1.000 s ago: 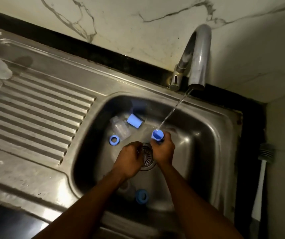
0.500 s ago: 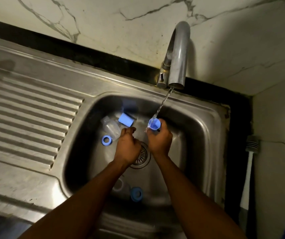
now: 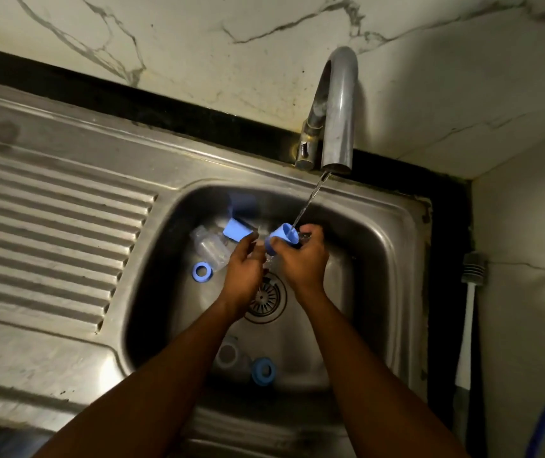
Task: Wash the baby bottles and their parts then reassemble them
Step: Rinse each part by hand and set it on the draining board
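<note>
Two hands rinse a blue cap under the running tap, over a steel basin.

The right hand (image 3: 304, 259) grips a smooth, cup-shaped blue plastic cap (image 3: 282, 238) by its side, its open mouth tilted up into the thin stream of water (image 3: 310, 200) from the curved, dull metal tap (image 3: 337, 110). The left hand (image 3: 243, 269) is just beside it with its fingers curled toward the cap's base; I can't make out whether it holds anything. In the brushed stainless steel sink (image 3: 380, 259), left of the hands, lie a second blue cap (image 3: 238, 230), one clear plastic bottle (image 3: 210, 249) on its side and a flat blue ring (image 3: 201, 272). A second blue ring (image 3: 263, 370) lies near the front wall beside a translucent piece (image 3: 228, 353) half hidden by the forearm. The round slotted drain (image 3: 267, 299) sits under the wrists.
</note>
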The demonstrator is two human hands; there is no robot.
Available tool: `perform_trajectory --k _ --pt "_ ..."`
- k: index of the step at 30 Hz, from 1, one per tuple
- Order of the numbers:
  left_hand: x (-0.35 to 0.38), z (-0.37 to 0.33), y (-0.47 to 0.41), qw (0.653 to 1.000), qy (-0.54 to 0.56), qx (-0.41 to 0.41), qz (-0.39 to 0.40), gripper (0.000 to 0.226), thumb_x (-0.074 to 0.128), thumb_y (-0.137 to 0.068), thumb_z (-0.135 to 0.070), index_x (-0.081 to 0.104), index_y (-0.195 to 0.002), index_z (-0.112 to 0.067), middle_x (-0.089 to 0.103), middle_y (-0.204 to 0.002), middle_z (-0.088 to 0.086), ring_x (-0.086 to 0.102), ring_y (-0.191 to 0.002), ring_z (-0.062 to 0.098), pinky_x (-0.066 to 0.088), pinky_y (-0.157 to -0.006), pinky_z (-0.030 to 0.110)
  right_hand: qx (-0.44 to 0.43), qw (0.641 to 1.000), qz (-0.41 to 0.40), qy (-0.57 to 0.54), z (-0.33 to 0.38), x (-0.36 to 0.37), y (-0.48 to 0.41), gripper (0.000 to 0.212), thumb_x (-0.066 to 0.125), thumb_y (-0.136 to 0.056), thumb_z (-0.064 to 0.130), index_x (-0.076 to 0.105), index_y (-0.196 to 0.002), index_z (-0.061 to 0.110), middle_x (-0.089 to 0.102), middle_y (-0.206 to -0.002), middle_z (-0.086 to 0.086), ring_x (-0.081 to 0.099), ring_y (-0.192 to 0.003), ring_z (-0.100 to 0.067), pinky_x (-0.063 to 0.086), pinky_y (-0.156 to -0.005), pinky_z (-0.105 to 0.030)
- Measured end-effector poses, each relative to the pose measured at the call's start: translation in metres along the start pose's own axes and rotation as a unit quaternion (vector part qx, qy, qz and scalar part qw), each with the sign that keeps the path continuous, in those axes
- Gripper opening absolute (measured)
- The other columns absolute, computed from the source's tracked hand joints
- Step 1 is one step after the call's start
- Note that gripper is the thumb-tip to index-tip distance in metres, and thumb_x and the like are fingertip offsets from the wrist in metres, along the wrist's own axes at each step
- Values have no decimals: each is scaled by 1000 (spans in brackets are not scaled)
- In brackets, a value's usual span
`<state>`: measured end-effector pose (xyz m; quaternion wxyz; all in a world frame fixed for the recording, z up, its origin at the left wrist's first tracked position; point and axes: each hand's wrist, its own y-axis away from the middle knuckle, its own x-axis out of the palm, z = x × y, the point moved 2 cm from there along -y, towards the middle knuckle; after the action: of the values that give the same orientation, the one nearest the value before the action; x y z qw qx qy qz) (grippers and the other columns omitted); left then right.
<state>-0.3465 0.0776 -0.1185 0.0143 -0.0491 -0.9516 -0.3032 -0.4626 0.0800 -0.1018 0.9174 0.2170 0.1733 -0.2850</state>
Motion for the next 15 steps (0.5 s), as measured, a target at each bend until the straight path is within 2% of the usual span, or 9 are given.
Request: perform_trajectory --k 3,5,7,9,11,12,13,14,15 --pt "14 -16 -6 987 146 -34 63 34 49 -105 -21 53 -138 -14 67 -126 14 67 -112 25 57 -92 38 40 994 -2 -98 0 -3 6 18 79 -83 26 67 -94 18 71 -87 1 68 -81 -17 58 -77 -31" --pt "20 -27 -13 976 200 -56 65 30 52 -103 -16 59 -132 -12 68 -122 17 68 -105 28 59 -78 34 -5 998 -30 -57 0 -6 10 16 75 -87 30 73 -94 16 70 -101 -5 65 -92 -16 55 -87 -29" --pt "23 -34 -20 974 206 -61 70 30 52 -102 -16 60 -130 -9 66 -124 19 67 -108 32 59 -77 34 -73 995 -65 4 7 -14 15 17 72 -88 25 73 -97 11 64 -109 -4 60 -95 -14 50 -87 -25" --pt "24 -43 -22 972 208 -64 92 36 48 -104 -22 58 -133 -2 68 -117 20 70 -101 32 59 -70 32 -49 996 2 -76 19 -21 15 14 67 -90 19 71 -102 13 66 -90 -2 63 -75 -16 55 -70 -35" --pt "25 -56 -20 964 228 -92 105 39 45 -106 -27 58 -129 1 71 -97 17 72 -73 21 55 -53 24 62 963 156 -211 36 -21 19 21 57 -95 6 67 -111 15 60 -71 -5 55 -56 -13 49 -54 -31" --pt "25 -61 -19 963 229 -98 107 37 45 -106 -27 58 -127 0 70 -93 16 71 -68 18 55 -51 24 82 951 209 -214 42 -21 20 28 54 -95 1 63 -117 16 57 -71 -7 53 -54 -13 48 -53 -30" --pt "22 -65 -21 963 231 -95 105 36 46 -106 -27 59 -126 1 70 -97 18 72 -72 19 57 -55 25 63 956 240 -154 46 -24 19 33 52 -94 0 58 -122 16 58 -74 -9 55 -56 -15 50 -55 -32" --pt "20 -68 -23 968 214 -82 97 37 48 -105 -25 59 -126 4 69 -106 23 72 -79 22 58 -59 26 1 965 257 -44 50 -27 18 35 51 -94 4 55 -127 17 60 -81 -10 59 -62 -19 52 -61 -35" --pt "17 -69 -25 976 188 -68 82 39 50 -105 -23 59 -126 8 68 -112 27 72 -84 25 59 -61 27 -85 956 259 106 51 -30 15 35 50 -95 11 54 -129 20 64 -92 -9 63 -75 -23 54 -71 -38"
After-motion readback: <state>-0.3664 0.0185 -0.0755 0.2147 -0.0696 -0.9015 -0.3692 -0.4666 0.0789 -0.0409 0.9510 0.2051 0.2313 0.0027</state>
